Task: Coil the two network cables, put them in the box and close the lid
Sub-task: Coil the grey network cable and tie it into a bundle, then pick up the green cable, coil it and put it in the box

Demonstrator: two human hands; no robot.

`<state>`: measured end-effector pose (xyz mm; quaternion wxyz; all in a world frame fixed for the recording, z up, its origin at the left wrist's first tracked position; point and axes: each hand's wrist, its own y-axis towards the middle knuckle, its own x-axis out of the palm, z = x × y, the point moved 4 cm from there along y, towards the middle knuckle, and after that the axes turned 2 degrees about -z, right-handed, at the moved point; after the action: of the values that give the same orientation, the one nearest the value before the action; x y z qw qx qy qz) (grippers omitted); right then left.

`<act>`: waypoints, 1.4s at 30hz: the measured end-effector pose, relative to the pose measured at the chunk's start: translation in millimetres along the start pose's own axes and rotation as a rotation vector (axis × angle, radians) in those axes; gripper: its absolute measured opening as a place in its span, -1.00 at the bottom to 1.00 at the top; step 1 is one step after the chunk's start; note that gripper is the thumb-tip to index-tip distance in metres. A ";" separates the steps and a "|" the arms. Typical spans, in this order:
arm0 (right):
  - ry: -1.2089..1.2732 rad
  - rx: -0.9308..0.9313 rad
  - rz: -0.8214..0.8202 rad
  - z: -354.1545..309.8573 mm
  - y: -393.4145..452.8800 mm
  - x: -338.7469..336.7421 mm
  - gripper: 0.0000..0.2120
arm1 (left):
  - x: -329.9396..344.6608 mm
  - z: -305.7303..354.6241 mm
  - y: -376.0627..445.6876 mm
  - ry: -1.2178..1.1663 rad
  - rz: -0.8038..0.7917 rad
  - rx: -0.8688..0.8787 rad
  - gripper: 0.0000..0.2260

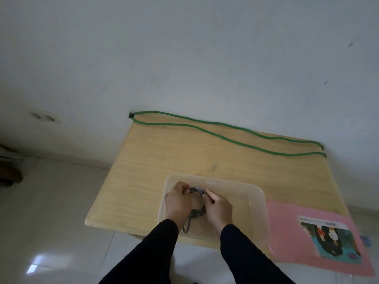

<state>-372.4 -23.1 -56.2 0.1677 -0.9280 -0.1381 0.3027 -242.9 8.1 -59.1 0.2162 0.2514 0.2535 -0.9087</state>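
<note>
A clear plastic box sits open at the near edge of the wooden table. Inside it, both hands hold a coiled grey network cable. My left hand grips the coil's left side. My right hand pinches its top right, near a pale connector. A loose end of grey cable hangs toward the box's near wall. The green network cable lies uncoiled in two long strands along the table's far edge by the wall. The pink lid, with a picture label, rests on the table to the right of the box.
The light wooden table stands against a pale wall. A wall socket is at the left. Glossy white floor tiles lie to the left of the table and below it.
</note>
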 end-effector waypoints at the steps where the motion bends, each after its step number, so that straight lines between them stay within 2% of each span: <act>1: -0.041 -0.018 0.000 -0.9 -0.1 0.6 -0.68 | 0.0 1.2 -0.4 0.017 -0.004 0.018 -0.77; 6: -0.312 -0.186 0.004 -12.3 -9.3 5.5 -0.56 | -3.4 13.1 -11.4 0.172 -0.010 0.165 -0.67; 10: -0.538 -0.388 0.086 -25.1 -28.9 5.3 -0.61 | -11.9 24.5 -30.7 0.445 -0.058 0.364 -0.64; 13: -0.604 -0.499 0.180 -31.5 -39.5 4.4 -0.63 | -12.3 27.2 -46.0 0.734 0.013 0.629 -0.72; 15: -0.634 -0.533 0.176 -33.3 -44.8 3.1 -0.57 | -9.4 23.0 -47.7 0.774 0.089 0.713 -0.75; 18: -0.667 -0.579 0.184 -33.2 -54.3 -2.7 -0.56 | -10.3 23.9 -56.6 0.791 0.115 0.771 -0.79; 22: -0.676 -0.628 0.162 -36.5 -62.2 -10.2 -0.59 | -29.9 32.2 -66.3 0.689 0.209 0.778 -0.83; 25: -0.686 -0.664 0.172 -50.8 -56.3 -14.8 -0.58 | -58.3 47.2 -62.3 0.632 0.323 0.818 -0.95; 28: -0.713 -0.694 0.179 -77.0 -39.8 -16.4 -0.57 | -89.4 58.1 -38.7 0.646 0.412 0.808 -0.87; 31: -0.735 -0.749 0.181 -106.6 -13.1 -13.0 -0.61 | -117.3 64.5 -4.6 0.659 0.483 0.768 -0.94; 35: -0.756 -0.743 0.163 -146.6 34.4 0.1 -0.60 | -147.4 57.4 62.1 0.603 0.420 0.663 -0.85; 38: -0.754 -0.711 0.143 -167.5 73.6 16.3 -0.60 | -159.5 53.2 108.2 0.661 0.399 0.748 -0.80; 42: -0.750 -0.638 0.125 -177.7 130.5 44.5 -0.60 | -161.8 33.5 181.5 0.551 0.276 0.669 -0.75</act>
<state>-209.5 -165.8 4.5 -0.2041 -0.7668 -0.2189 0.5678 -33.8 -109.2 -6.4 0.1668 0.5711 -0.0419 -0.8026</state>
